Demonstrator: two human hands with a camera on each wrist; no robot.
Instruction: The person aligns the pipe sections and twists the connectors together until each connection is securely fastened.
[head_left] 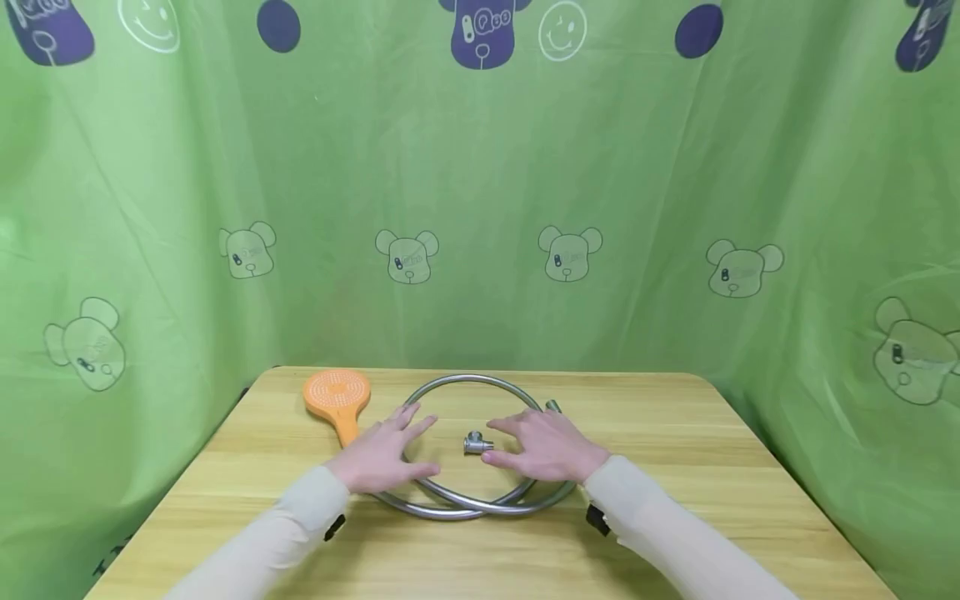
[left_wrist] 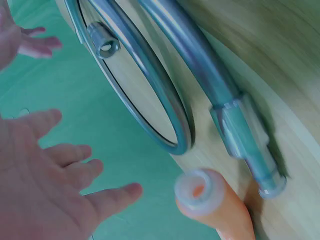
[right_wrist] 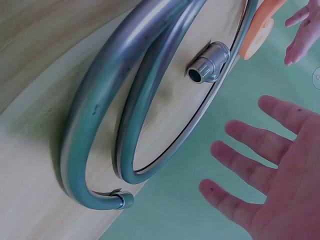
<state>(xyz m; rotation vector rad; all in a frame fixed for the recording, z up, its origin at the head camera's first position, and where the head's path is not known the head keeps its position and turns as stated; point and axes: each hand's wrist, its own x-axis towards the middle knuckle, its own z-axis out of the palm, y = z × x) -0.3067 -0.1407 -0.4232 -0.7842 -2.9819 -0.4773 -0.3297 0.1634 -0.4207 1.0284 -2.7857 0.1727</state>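
My left hand (head_left: 381, 454) hovers with spread fingers over the left side of a coiled silver shower hose (head_left: 471, 378), holding nothing. Over the coil's right side is my right hand (head_left: 553, 446), its fingers also extended and nothing in them. Between the hands, inside the loop, lies a small metal tee-shaped fitting (head_left: 474, 443), also seen in the right wrist view (right_wrist: 212, 60). An orange shower head (head_left: 337, 390) lies face up at the far left, its handle end (left_wrist: 212, 197) showing a pale threaded opening. Beside it is the hose's metal end connector (left_wrist: 245, 135).
Everything lies on a light wood-grain table (head_left: 637, 400) with rounded far corners. A green curtain (head_left: 480, 325) printed with bear heads hangs behind the table and along both sides. The hose's other end (right_wrist: 125, 200) sticks out near the right hand.
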